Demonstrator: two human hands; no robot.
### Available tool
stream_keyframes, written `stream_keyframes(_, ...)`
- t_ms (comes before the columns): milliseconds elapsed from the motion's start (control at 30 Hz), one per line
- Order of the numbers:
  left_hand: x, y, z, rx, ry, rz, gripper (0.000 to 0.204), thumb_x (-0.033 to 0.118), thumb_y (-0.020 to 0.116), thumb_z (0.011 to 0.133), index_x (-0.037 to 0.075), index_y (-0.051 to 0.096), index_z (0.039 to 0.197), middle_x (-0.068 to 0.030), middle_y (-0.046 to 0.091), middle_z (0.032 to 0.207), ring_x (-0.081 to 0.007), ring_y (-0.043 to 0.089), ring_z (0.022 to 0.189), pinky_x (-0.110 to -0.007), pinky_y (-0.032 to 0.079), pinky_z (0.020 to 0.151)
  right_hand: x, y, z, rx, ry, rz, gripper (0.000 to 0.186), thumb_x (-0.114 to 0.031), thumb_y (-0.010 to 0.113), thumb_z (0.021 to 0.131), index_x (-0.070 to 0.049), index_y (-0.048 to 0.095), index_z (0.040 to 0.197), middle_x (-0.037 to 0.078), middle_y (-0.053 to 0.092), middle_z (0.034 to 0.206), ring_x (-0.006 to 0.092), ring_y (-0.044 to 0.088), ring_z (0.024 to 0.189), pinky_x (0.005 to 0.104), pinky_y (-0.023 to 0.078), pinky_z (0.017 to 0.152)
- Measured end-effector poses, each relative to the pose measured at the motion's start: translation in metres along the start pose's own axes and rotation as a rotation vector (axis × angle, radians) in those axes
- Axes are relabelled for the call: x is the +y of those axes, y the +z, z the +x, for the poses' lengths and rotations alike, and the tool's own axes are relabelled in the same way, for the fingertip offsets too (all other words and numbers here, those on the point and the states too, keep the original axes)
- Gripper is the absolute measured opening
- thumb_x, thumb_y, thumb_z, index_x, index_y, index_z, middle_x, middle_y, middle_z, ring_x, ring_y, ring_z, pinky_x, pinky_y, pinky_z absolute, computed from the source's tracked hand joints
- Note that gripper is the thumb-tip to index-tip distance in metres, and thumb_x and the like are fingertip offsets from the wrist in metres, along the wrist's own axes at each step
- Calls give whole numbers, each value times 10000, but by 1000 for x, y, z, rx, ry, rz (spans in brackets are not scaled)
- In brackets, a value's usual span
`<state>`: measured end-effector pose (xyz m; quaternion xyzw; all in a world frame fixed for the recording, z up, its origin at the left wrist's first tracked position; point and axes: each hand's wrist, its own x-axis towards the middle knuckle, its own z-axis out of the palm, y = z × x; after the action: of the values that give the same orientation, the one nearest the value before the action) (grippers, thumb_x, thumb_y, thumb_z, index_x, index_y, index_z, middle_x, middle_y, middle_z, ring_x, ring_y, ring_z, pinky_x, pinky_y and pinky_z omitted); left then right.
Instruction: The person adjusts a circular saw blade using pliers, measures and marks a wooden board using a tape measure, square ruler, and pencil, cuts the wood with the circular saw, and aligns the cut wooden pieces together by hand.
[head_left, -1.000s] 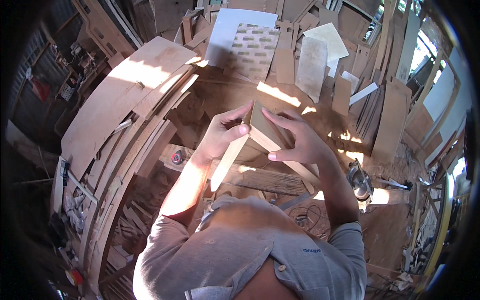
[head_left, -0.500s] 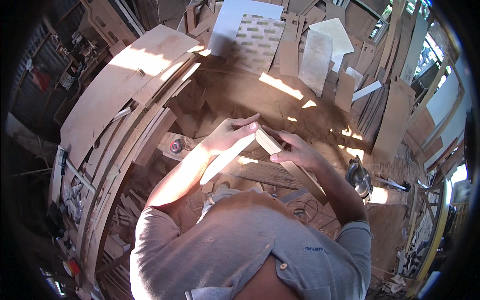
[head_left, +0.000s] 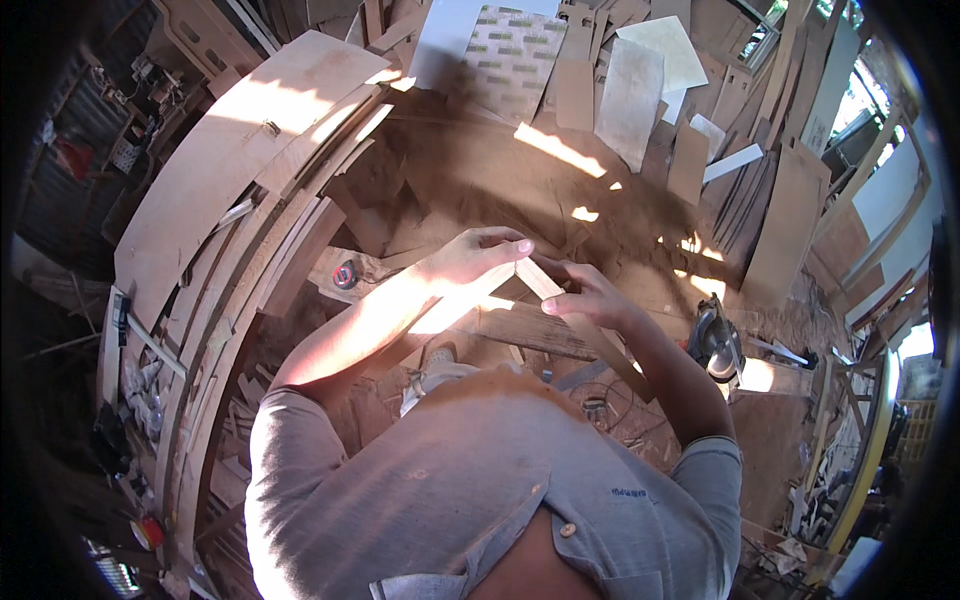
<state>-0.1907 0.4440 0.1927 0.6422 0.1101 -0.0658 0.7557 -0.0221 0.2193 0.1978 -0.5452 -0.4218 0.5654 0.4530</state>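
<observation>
My left hand (head_left: 472, 256) grips the top of a pale wooden strip (head_left: 455, 308) that slants down toward my body. My right hand (head_left: 585, 294) holds a second wooden strip (head_left: 536, 278), which runs down to the right. The two strips meet end to end in a corner just under my left fingertips. Both hands are above a dusty plank (head_left: 530, 335) lying flat in front of me.
A circular saw (head_left: 716, 345) lies on the right. A tape measure (head_left: 345, 275) sits on a board at the left. Large curved plywood sheets (head_left: 230, 170) lean at the left, and boards and panels (head_left: 640, 90) stand against the far wall. Sawdust covers the floor.
Both hands and the two strips have come down and closer to my body. The strips now join in a tighter corner.
</observation>
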Motion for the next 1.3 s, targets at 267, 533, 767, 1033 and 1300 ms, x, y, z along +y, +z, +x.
stream_keyframes(267, -24, -16, 10, 55, -130, 103, 486, 447, 666, 1096, 30, 691, 1346, -28, 690, 1131, -116, 602, 994, -284, 513, 841, 49, -23, 34, 32, 139, -5, 678, -299, 763, 965, 1, 546, 1533, 128, 616, 1512, 211, 587, 1351, 386, 429, 1168)
stream_keyframes(533, -198, -102, 38, 84, -116, -114, 462, 421, 654, 1095, 20, 700, 1320, -22, 704, 1121, -124, 635, 972, -300, 535, 851, 148, -3, 125, 94, 294, -29, 767, -421, 871, 931, 1, 596, 1509, 130, 693, 1403, 208, 618, 1312, 349, 438, 1146)
stream_keyframes(767, -251, -136, 50, 166, -281, 101, 518, 496, 679, 1069, 41, 695, 1315, -53, 696, 1216, -165, 618, 1164, -340, 487, 1034, 229, 18, 166, 162, 362, 186, 737, -419, 857, 945, 17, 621, 1490, 134, 703, 1411, 226, 631, 1302, 364, 460, 1135)
stream_keyframes(1033, -301, -162, 58, 103, -302, -43, 403, 454, 637, 1106, 83, 694, 1253, -25, 677, 1195, -144, 595, 1169, -306, 451, 1046, 224, 57, 181, 293, 340, -651, 675, -393, 781, 901, -115, 629, 1497, 237, 745, 1276, 438, 708, 1165, 511, 560, 1017)
stream_keyframes(1300, -288, -156, 62, 172, -205, -79, 528, 476, 646, 1105, 3, 693, 1335, -48, 721, 1190, -140, 632, 1141, -307, 484, 1042, 226, 68, 184, 411, 370, -799, 608, -202, 739, 845, -159, 646, 1444, 198, 765, 1217, 415, 723, 1114, 531, 568, 990)
